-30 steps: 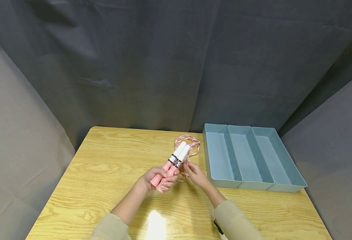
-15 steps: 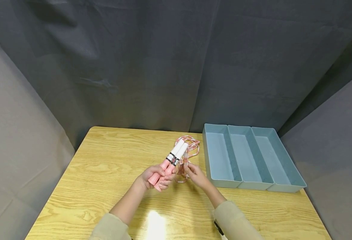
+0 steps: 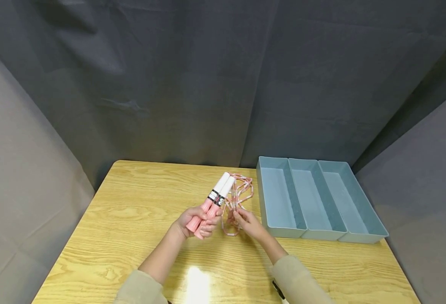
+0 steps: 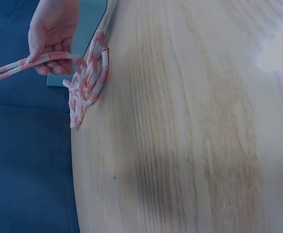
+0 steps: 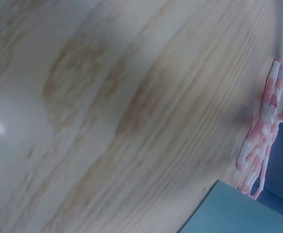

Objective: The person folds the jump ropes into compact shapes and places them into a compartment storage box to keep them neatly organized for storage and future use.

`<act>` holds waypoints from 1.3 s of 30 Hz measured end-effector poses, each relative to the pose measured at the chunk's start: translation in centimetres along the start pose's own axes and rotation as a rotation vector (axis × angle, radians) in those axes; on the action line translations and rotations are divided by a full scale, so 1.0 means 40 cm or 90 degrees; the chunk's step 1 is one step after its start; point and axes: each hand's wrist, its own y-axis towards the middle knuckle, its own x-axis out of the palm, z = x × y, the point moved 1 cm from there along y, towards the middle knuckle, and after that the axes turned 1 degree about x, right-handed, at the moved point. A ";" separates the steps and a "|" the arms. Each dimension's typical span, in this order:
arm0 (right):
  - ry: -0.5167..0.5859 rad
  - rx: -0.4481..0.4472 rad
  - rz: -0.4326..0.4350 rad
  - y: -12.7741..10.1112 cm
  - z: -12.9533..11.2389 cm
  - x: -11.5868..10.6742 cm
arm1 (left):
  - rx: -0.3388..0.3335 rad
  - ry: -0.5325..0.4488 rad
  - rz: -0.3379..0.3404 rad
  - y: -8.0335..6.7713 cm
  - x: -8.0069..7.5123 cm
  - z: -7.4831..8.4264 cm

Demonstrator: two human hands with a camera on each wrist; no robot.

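Note:
My left hand (image 3: 196, 219) grips two pink and white jump-rope handles (image 3: 212, 200) held side by side, their white ends pointing up and away over the wooden table (image 3: 131, 219). The pink and white beaded rope (image 3: 239, 195) hangs from them in loops onto the table. My right hand (image 3: 246, 219) pinches a couple of strands of the rope just right of the handles; in the left wrist view the right hand (image 4: 52, 34) holds these strands above the rope pile (image 4: 88, 82). The right wrist view shows only the rope pile (image 5: 260, 141) on the table.
A light blue tray (image 3: 318, 198) with three long compartments stands on the table to the right of my hands, its corner (image 5: 238, 213) showing in the right wrist view. Dark grey cloth hangs behind and beside the table.
My left hand has shifted the handles slightly left and tilted them more upright. More rope now shows between the handles and my right hand, which has stayed on the strands.

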 end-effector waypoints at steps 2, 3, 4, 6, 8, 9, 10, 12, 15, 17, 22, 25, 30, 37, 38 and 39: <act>-0.017 -0.010 0.000 -0.001 0.001 -0.001 | 0.007 0.001 -0.004 -0.001 0.001 0.004; -0.025 -0.016 -0.001 -0.002 0.002 -0.001 | 0.010 0.000 -0.005 -0.001 0.001 0.007; -0.033 -0.023 -0.004 -0.002 0.003 -0.002 | 0.013 0.000 -0.006 -0.002 0.001 0.009; -0.034 -0.026 -0.010 -0.003 0.008 -0.004 | 0.017 -0.004 -0.007 -0.005 0.000 0.014; -0.034 -0.023 -0.014 -0.003 0.017 -0.006 | 0.019 -0.006 -0.008 -0.008 -0.001 0.017; -0.035 -0.022 -0.016 -0.003 0.023 -0.007 | 0.020 -0.007 -0.008 -0.010 -0.002 0.018; -0.033 -0.016 -0.016 -0.002 0.032 -0.009 | 0.021 -0.006 -0.008 -0.012 -0.002 0.018; -0.034 -0.005 -0.016 -0.001 0.053 -0.012 | 0.024 -0.005 -0.007 -0.015 -0.004 0.018; -0.049 0.002 -0.020 -0.001 0.082 -0.018 | 0.031 -0.007 -0.003 -0.017 -0.007 0.018; -0.049 -0.003 -0.025 -0.001 0.094 -0.020 | 0.040 -0.009 -0.003 -0.019 -0.010 0.018; -0.058 -0.059 -0.031 -0.008 0.097 -0.025 | 0.058 -0.006 0.005 -0.027 -0.019 0.020; -0.086 -0.095 -0.026 -0.016 0.091 -0.026 | 0.068 -0.002 0.018 -0.031 -0.026 0.020; -0.128 -0.043 -0.034 -0.027 0.069 -0.023 | 0.080 -0.007 0.036 -0.037 -0.042 0.018; -0.186 -0.002 -0.035 -0.034 0.046 -0.017 | 0.085 -0.029 0.045 -0.047 -0.056 0.016; -0.182 -0.006 -0.036 -0.035 0.036 -0.017 | 0.086 -0.030 0.047 -0.048 -0.056 0.017; -0.173 -0.008 -0.037 -0.036 0.026 -0.018 | 0.087 -0.028 0.047 -0.049 -0.056 0.018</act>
